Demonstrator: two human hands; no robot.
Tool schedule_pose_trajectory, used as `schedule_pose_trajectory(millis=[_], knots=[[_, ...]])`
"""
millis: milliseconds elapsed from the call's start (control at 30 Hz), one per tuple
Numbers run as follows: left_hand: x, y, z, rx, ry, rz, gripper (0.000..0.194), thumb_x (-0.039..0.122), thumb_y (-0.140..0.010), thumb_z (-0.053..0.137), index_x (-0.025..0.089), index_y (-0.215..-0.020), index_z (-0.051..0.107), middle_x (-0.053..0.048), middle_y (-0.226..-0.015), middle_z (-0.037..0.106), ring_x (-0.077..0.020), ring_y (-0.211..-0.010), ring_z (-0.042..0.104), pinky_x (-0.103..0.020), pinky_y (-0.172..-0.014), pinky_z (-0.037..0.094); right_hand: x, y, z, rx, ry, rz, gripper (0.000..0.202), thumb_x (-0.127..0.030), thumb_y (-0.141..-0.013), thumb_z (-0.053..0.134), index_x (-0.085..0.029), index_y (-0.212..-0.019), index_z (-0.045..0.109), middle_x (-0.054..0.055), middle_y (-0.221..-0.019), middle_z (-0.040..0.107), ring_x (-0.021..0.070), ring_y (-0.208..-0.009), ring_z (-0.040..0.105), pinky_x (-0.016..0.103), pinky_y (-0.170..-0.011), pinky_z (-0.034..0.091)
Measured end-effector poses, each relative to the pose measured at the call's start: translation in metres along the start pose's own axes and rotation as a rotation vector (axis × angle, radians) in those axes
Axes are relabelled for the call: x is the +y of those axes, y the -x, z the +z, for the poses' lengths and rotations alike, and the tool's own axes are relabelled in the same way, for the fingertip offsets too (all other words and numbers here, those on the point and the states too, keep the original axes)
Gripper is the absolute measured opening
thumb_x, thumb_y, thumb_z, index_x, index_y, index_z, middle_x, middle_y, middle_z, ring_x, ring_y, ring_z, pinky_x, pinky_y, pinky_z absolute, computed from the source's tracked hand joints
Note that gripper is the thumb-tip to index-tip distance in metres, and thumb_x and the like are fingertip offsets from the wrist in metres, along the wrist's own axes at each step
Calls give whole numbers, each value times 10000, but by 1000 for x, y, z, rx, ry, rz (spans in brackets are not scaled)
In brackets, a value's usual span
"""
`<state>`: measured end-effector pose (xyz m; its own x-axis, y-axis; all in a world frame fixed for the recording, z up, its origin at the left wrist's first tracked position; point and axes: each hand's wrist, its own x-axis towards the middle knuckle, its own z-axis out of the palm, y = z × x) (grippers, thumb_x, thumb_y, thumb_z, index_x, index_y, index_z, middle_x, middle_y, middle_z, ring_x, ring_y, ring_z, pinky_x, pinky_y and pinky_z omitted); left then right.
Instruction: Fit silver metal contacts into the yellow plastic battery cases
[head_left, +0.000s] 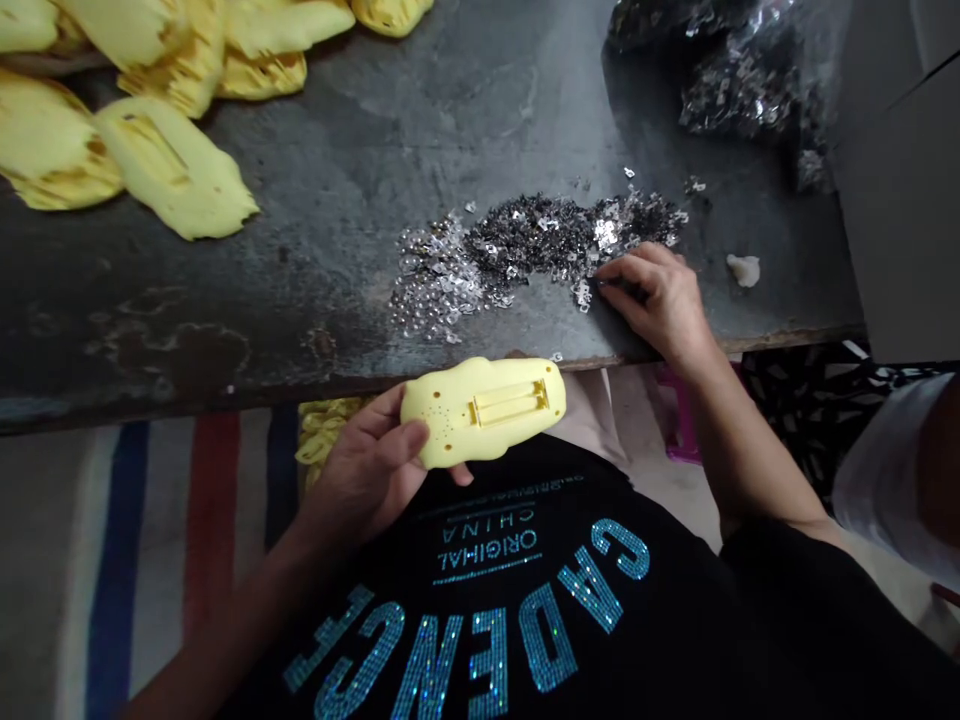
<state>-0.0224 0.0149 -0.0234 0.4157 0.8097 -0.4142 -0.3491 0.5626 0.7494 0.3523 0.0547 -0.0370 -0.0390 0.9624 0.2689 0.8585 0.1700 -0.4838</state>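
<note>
While the dark desk (360, 150) is filling the upper part of the view, a black shirt (660, 620) with glittering blue letters is spreading below its near edge. To the left of the shirt, a sheet (210, 480) is showing broad blue, red and pale stripes. On the desk's far left, yellow shells (172, 170) are lying in a loose heap, the nearest one turning its long slot upward. Toward the far right, a clear bag (750, 90) is bulging with dark, shiny bits. Between the two and nearer the edge, a long pile (536, 235) of small metal parts is stretching sideways, paler at its left end and darker toward the right. One more yellow shell (442, 385) is sitting in the left hand (375, 460), just off the desk's near edge and above the shirt, its slot and small holes facing up. That hand's grip is closing on the shell's left end, thumb on top. The right hand (664, 300) is resting by the pile's right end, fingertips near the parts; whether its grip is holding one, I cannot tell. Beyond its outer side, a white lump (744, 269) is lying alone
</note>
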Motion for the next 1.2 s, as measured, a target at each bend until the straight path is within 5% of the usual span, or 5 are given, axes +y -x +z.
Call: schedule_pose_trajectory(millis=[433, 667, 833, 1000, 1200], knots=[[3, -11, 26, 17, 20, -50, 367, 343, -880, 1008, 182, -1185, 883, -123, -1270, 907, -301, -878, 874, -332, -525, 735, 2, 34, -13, 57, 62, 27, 99, -329, -1044, 770, -257, -1029, 837, 62, -988, 809, 269, -929, 715, 445, -914, 545], [5, -5, 38, -41, 33, -62, 430, 328, -973, 925, 180, -1364, 826, -140, -1363, 890, -307, -1047, 897, -358, -743, 788, -54, 52, -30, 103, -326, -63, 56, -353, -1047, 862, -298, -1040, 854, 3, -949, 855, 219, -823, 775, 400, -812, 581], [-1, 2, 30, -106, 46, -11, 363, 259, -1048, 838, 234, -1410, 840, -93, -1369, 891, -248, -1045, 888, -331, -791, 785, -82, 61, -34, 102, -331, -210, 139, -185, -1030, 846, -298, -1111, 842, 4, -963, 862, 212, -839, 786, 375, -768, 614], [-6, 4, 28, -137, 23, 17, 246, 329, -994, 922, 189, -1185, 856, -103, -1252, 902, -242, -998, 871, -304, -789, 758, -95, 64, -33, 115, -219, -271, 219, -119, -1035, 808, -300, -1156, 828, 7, -993, 863, 214, -872, 799, 382, -807, 656], [-4, 6, 35, -93, 32, -1, 388, 412, -815, 1085, 190, -984, 815, -27, -968, 877, -156, -815, 815, -215, -742, 693, -103, 65, -33, 111, -152, -315, 243, -105, -1034, 797, -285, -1195, 821, 21, -1024, 865, 212, -890, 806, 371, -810, 671]])
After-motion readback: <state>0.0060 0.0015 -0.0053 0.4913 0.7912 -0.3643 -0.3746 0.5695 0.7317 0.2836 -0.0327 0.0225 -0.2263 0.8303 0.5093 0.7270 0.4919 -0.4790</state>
